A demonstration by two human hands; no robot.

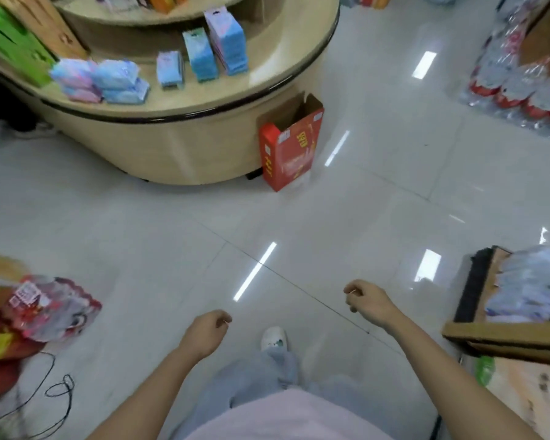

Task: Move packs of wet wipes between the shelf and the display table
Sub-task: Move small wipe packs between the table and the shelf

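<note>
Blue and pink packs of wet wipes sit on the round beige display table [204, 103] at the upper left. A low pile of flat packs [102, 81] lies at its left. Three upright stacks stand beside it: a short one [170, 69], a middle one [200, 54] and a tall one [227, 42]. My left hand [205, 333] and my right hand [367, 298] hang low over the floor, well short of the table, fingers loosely curled with nothing in them. No shelf of wipes is clearly in view.
An open red carton [288, 147] stands on the floor against the table's right side. Red-and-clear packaged goods [50, 308] lie at the lower left beside a black cable [58, 389]. A cardboard box of pale packs [521, 300] is at the right; bottled goods [521, 84] are at the upper right.
</note>
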